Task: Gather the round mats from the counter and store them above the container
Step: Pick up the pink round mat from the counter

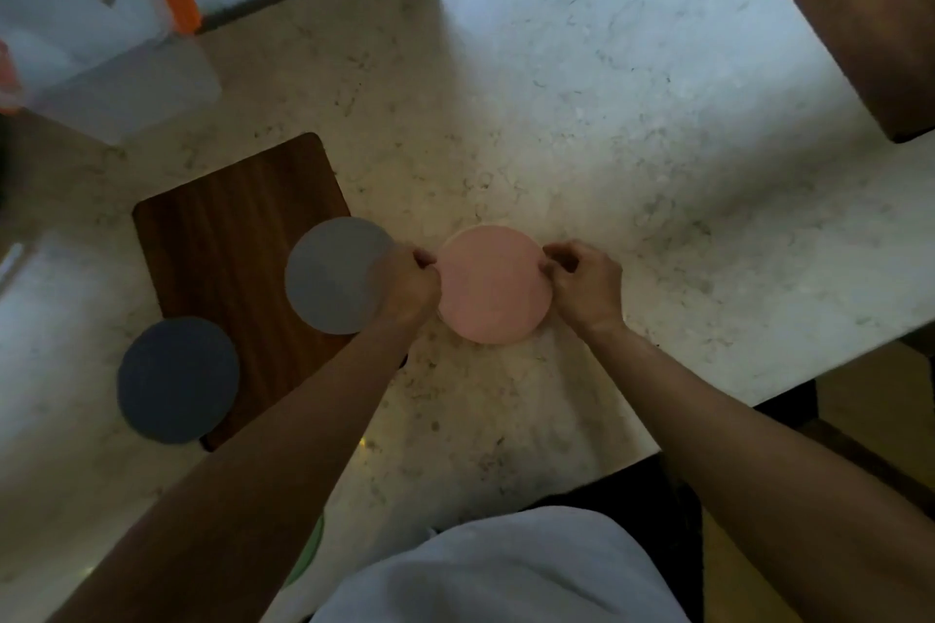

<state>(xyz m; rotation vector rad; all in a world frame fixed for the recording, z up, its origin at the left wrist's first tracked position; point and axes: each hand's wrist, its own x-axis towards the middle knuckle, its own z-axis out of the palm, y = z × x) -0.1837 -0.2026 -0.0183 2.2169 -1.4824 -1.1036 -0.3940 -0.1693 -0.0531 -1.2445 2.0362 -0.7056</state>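
A pink round mat (493, 286) lies on the marble counter (582, 106), with a pale rim of another mat showing under its upper left edge. My left hand (412, 283) pinches its left edge and my right hand (584, 283) pinches its right edge. A light grey round mat (331, 276) rests to the left, partly on a brown wooden board (222, 238). Lower left, a dark grey round mat (177, 379) overlaps the board's corner. A clear plastic container (109, 56) with orange clips stands at the far left.
A second brown wooden board (865, 15) sits at the far right corner of the counter. The counter's front edge runs diagonally at the lower right. A green object (308, 551) peeks out beside my left forearm, near my white shirt.
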